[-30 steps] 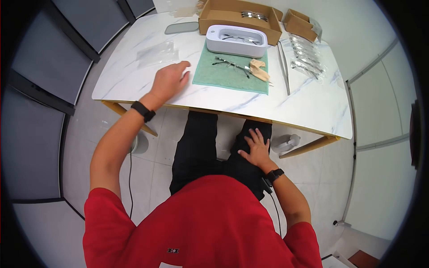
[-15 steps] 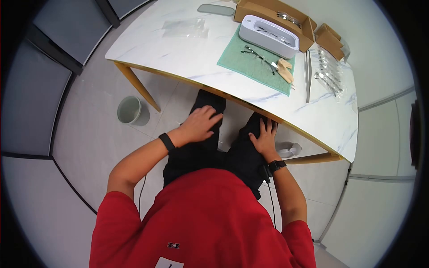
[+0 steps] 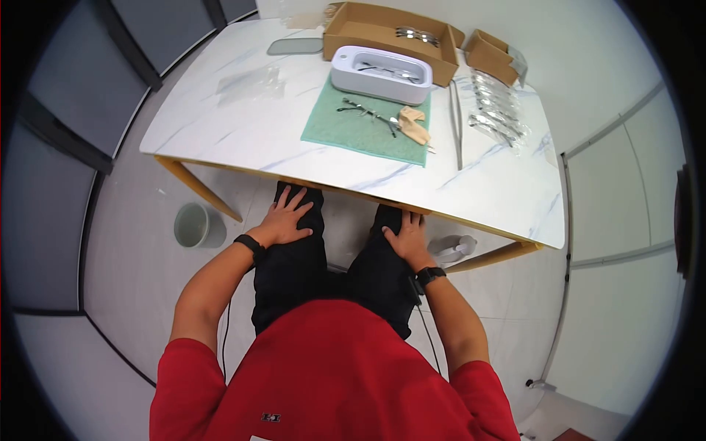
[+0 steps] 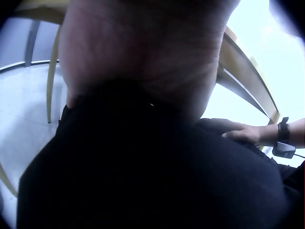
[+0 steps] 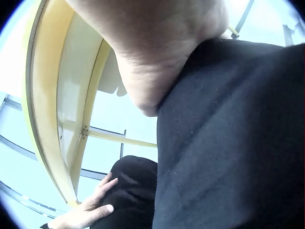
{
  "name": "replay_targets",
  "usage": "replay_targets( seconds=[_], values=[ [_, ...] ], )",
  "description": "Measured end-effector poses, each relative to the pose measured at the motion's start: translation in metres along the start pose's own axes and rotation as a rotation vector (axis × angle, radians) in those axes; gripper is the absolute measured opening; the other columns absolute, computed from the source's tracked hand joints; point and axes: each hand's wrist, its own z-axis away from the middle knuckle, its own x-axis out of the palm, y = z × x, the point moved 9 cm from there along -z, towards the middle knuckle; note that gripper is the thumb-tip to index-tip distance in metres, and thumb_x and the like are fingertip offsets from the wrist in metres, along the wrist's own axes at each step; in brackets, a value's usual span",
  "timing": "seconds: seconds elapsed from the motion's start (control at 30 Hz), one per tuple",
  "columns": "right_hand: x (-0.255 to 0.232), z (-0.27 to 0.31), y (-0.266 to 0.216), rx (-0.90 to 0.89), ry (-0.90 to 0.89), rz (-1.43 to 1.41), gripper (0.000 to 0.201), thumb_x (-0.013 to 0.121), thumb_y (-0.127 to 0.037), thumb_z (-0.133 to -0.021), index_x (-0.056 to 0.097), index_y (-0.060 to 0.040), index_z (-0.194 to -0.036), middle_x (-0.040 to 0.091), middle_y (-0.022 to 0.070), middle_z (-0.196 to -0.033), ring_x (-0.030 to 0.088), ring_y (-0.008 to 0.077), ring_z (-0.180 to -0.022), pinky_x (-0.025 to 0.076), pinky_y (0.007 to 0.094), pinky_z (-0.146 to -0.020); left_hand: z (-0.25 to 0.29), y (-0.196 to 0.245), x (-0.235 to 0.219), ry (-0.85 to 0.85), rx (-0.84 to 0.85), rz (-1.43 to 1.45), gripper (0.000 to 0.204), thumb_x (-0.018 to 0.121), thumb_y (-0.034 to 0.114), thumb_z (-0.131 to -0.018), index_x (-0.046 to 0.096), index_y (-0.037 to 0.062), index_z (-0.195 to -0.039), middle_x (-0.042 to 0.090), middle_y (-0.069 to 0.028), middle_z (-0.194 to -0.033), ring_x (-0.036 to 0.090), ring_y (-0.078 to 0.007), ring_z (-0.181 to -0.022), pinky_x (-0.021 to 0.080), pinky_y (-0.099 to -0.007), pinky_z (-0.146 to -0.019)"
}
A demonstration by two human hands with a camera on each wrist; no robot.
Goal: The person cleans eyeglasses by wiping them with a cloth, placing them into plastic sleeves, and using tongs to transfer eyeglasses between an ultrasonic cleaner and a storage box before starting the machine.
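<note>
My left hand (image 3: 282,220) rests with spread, straight fingers on the left thigh, below the table's front edge. The right hand (image 3: 409,239) lies flat on the other thigh, fingers extended. Neither holds anything. On the table, a green cloth (image 3: 360,140) carries a pair of glasses (image 3: 368,112), a beige cloth piece (image 3: 413,125) and a white cleaner box (image 3: 381,76) with another pair of glasses (image 3: 388,71) in its basin. In the wrist views, the palm of the left hand (image 4: 143,52) and that of the right hand (image 5: 157,43) press on dark trousers.
A cardboard box (image 3: 353,28) with glasses stands at the back, a smaller box (image 3: 491,56) right of it. Bagged glasses (image 3: 496,110), metal tweezers (image 3: 457,125), plastic bags (image 3: 251,84) and a grey case (image 3: 296,47) lie on the table (image 3: 206,132). A bin (image 3: 193,226) stands on the floor.
My left hand has moved from above the table's left part down onto the left thigh. The right hand has stayed on its thigh. The head view has shifted; the things on the table look unmoved.
</note>
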Motion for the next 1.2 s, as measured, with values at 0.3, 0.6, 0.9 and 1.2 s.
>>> replay_targets(
  seconds=[0.3, 0.6, 0.9, 1.2],
  values=[
    [-0.024, 0.085, -0.028, 0.047, 0.006, -0.076, 0.1, 0.072, -0.045, -0.086, 0.019, -0.0038, -0.16, 0.014, 0.0405, -0.158, 0.031, 0.0637, -0.135, 0.032, 0.0648, -0.112, -0.066, 0.033, 0.014, -0.207, 0.091, 0.046, 0.091, 0.068, 0.061, -0.082, 0.036, 0.0236, -0.159, 0.022, -0.0165, -0.167, 0.016, -0.0476, -0.152, 0.021, -0.0682, -0.117],
    [-0.018, 0.069, -0.049, 0.162, -0.262, 0.141, 0.109, 0.071, -0.054, -0.085, 0.012, -0.0038, -0.161, 0.009, 0.047, -0.155, 0.033, 0.0683, -0.131, 0.039, 0.0638, -0.108, -0.093, 0.024, 0.012, -0.021, 0.273, 0.347, 0.067, 0.071, 0.043, -0.086, 0.056, 0.0024, -0.137, 0.057, -0.0245, -0.136, 0.052, -0.0415, -0.128, 0.04, -0.0478, -0.111],
    [0.019, -0.031, -0.023, -0.027, -0.404, 0.189, 0.058, 0.058, -0.048, -0.092, 0.062, -0.0065, -0.133, 0.06, 0.0207, -0.138, 0.05, 0.0426, -0.131, 0.036, 0.0524, -0.113, -0.079, -0.01, -0.027, 0.32, 0.22, 0.622, 0.043, 0.063, 0.034, -0.093, 0.064, 0.0085, -0.128, 0.066, -0.0187, -0.127, 0.06, -0.0381, -0.118, 0.048, -0.0468, -0.101],
    [0.025, -0.055, 0.019, -0.076, -0.411, 0.129, 0.048, 0.056, -0.042, -0.095, 0.066, -0.0094, -0.129, 0.064, 0.0169, -0.133, 0.054, 0.0409, -0.128, 0.038, 0.0524, -0.111, -0.04, -0.098, -0.009, 0.382, -0.144, 0.495, 0.04, 0.062, 0.035, -0.095, 0.067, 0.009, -0.124, 0.068, -0.0151, -0.122, 0.062, -0.0351, -0.115, 0.048, -0.0487, -0.098]
  ],
)
